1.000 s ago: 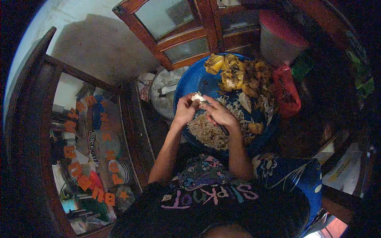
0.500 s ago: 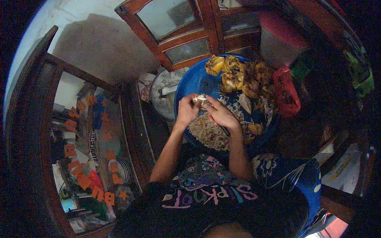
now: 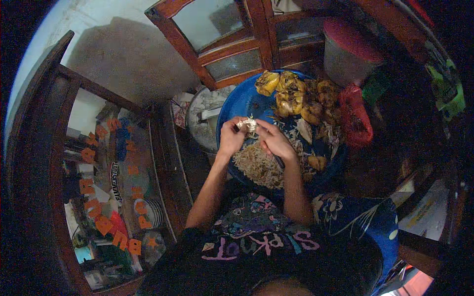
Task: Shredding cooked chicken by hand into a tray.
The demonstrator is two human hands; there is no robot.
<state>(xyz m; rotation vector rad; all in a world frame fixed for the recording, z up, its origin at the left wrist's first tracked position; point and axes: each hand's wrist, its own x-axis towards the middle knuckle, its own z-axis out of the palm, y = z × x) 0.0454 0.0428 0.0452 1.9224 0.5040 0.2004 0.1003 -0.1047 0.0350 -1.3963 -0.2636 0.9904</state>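
A small pale piece of chicken meat (image 3: 248, 125) is pinched in the fingers of my left hand (image 3: 233, 137), above a big round blue tub (image 3: 237, 98). My right hand (image 3: 275, 142) is closed, its fingertips against the same piece. From under that palm a dark handle (image 3: 280, 162) sticks out, seemingly a knife's; its blade is hard to make out. Below both hands lies a heap of shredded chicken (image 3: 256, 165). Browned, yellowish cooked chickens (image 3: 291, 98) crowd the tub's far right side. Torn pale meat (image 3: 304, 130) lies nearer, beside a small yellowish chunk (image 3: 317, 162).
Right of the tub sits a red plastic bag (image 3: 356, 118); behind it stands a pale bucket with a pink lid (image 3: 350, 42). A large round metal lid (image 3: 197, 106) is at the tub's left. Glass cabinet frames (image 3: 69, 148) and wooden doors (image 3: 232, 47) close in the space.
The pale meat between my hands has turned slightly and shows more of its surface. My fingers have shifted a little; the tub and its contents look the same.
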